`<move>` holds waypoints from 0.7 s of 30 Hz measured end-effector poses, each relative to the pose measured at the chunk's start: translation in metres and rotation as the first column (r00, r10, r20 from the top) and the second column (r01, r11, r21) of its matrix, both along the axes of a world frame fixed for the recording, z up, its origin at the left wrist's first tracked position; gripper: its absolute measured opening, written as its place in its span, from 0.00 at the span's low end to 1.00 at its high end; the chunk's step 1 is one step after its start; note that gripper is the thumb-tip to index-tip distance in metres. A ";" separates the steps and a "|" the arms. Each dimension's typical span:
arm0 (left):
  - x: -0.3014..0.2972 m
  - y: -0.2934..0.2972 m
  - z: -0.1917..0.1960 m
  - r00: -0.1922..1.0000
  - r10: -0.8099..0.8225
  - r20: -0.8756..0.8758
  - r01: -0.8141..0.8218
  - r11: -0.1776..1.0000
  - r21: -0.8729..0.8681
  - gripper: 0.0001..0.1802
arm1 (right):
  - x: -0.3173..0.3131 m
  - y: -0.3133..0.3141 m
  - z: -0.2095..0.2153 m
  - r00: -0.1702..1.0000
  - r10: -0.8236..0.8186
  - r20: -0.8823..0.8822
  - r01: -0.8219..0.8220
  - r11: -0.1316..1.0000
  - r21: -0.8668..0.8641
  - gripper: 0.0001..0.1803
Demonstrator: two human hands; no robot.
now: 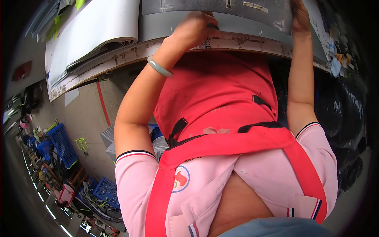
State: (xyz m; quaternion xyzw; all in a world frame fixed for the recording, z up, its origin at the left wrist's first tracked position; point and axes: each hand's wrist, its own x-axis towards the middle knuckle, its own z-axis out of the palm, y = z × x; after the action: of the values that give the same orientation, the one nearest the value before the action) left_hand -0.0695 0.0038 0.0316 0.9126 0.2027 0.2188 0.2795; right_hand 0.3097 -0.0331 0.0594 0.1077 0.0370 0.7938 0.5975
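Observation:
A worn dark grey template sheet (237,8), with slots and a strip of tape on it, lies over a smooth grey sheet (154,27) on the table. My left hand (194,28), a pale bangle on its wrist, is closed at the near edge of the template. Something small and dark shows by its curled fingers; its kind is hidden. At the template's right edge, my right hand (301,17) grips the border, its fingertips partly cut off by the top of the view. Small white marks show on the grey sheet.
A thick stack of white sheets (98,27) with a curled edge lies on the table's left. The table's worn front edge (252,42) runs before my red apron (221,87). Blue crates (63,144) stand on the floor at left; black plastic bags (335,106) are at right.

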 end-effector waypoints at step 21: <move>-0.015 0.006 0.015 0.977 0.033 -0.209 -0.101 0.941 -0.323 0.11 | -0.028 -0.019 -0.006 0.464 -0.299 0.833 0.419 0.903 0.091 0.23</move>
State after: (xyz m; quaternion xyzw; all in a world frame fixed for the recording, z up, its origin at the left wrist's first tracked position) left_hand -0.0850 0.0096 0.0465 0.8624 0.2950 0.0978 0.3996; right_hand 0.2818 -0.0516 0.0529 -0.3134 -0.2232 0.6002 0.7013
